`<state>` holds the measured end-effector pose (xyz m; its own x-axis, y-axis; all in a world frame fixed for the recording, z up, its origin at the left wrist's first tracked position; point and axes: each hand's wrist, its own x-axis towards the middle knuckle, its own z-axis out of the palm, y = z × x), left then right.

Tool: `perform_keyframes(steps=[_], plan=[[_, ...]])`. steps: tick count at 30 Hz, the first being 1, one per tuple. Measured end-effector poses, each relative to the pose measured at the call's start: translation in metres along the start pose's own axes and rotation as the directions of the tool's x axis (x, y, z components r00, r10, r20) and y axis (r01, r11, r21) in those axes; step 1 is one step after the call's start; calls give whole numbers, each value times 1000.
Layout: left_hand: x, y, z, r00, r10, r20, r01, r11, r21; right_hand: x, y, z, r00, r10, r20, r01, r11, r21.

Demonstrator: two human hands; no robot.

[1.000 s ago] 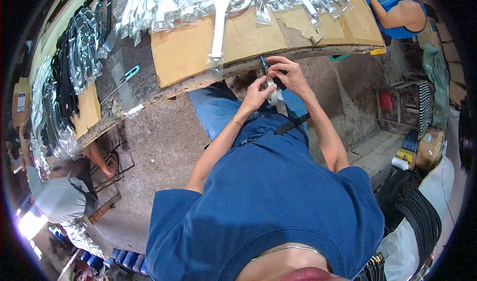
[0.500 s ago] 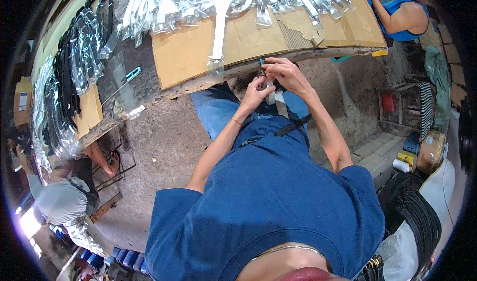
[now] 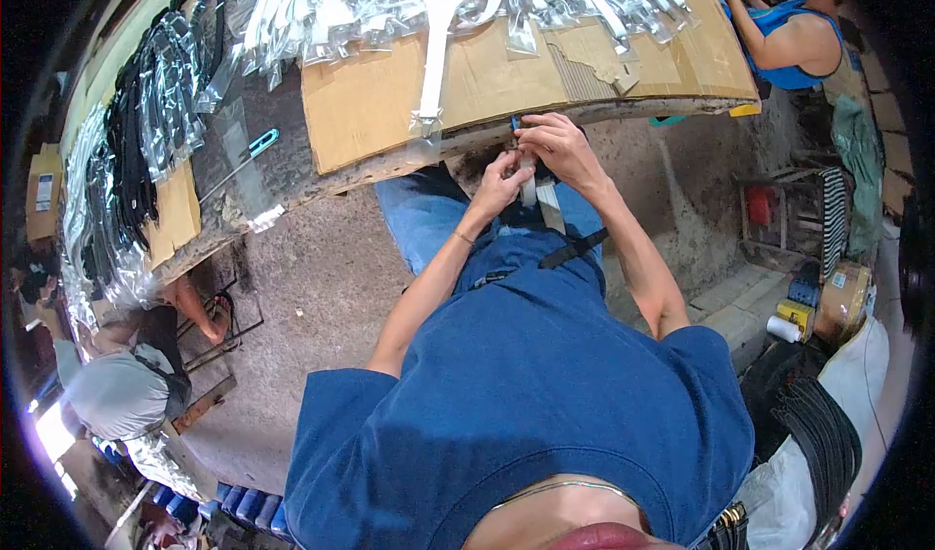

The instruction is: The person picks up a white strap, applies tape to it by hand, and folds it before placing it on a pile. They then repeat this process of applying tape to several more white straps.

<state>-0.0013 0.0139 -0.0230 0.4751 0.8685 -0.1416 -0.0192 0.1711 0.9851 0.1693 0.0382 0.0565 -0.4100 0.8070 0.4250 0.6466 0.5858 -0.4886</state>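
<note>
Just below the table's front edge, my two hands work close together over my lap. My left hand (image 3: 499,186) is pinched closed on a pale strap (image 3: 529,193), whose lower part hangs toward my lap. Beside it, my right hand (image 3: 563,148) has its fingers bent and pressed together near the strap's upper end. A small blue piece (image 3: 515,123) sticks up by the right fingertips; its kind is too small to tell. Another whitish strip (image 3: 550,209) lies on my lap behind the first. The fingers hide most of the contact.
White straps in clear plastic sleeves (image 3: 351,10) pile on cardboard (image 3: 370,112) atop the table. A blue-handled tool (image 3: 262,142) and black straps (image 3: 131,112) lie left. Co-workers sit at right (image 3: 794,44) and left (image 3: 117,394). A metal-framed stool (image 3: 779,209) stands right.
Both hands stay at almost the same place, with slight finger movement around the strap. The co-worker at the upper right leans a little further into view.
</note>
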Motion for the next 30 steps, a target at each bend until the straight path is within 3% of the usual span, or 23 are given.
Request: perform_keyframes(steps=[2, 5, 11, 15, 21, 26, 30], plan=[[-2, 0, 4, 999, -38, -32, 33, 987, -156, -1, -1, 1, 999, 30, -17, -31, 999, -32], [-1, 0, 1, 997, -73, 6, 73, 996, -50, -2, -5, 3, 998, 49, -41, -51, 997, -55], [-4, 3, 5, 995, 47, -87, -61, 986, -158, 0, -19, 1, 997, 68, 20, -62, 974, -218], [-1, -3, 2, 995, 46, -92, -53, 995, -83, 1, -25, 4, 997, 62, 44, -47, 958, -282], [3, -12, 6, 975, 99, -201, -132, 979, -155, 2, -30, 9, 997, 64, 39, -47, 941, -334], [3, -15, 7, 977, -27, -211, -18, 978, -207, 4, -35, 9, 997, 77, 31, -61, 934, -352], [6, -16, 4, 981, 5, -196, -36, 987, -156, 3, -35, 13, 997, 78, 4, -72, 934, -349]])
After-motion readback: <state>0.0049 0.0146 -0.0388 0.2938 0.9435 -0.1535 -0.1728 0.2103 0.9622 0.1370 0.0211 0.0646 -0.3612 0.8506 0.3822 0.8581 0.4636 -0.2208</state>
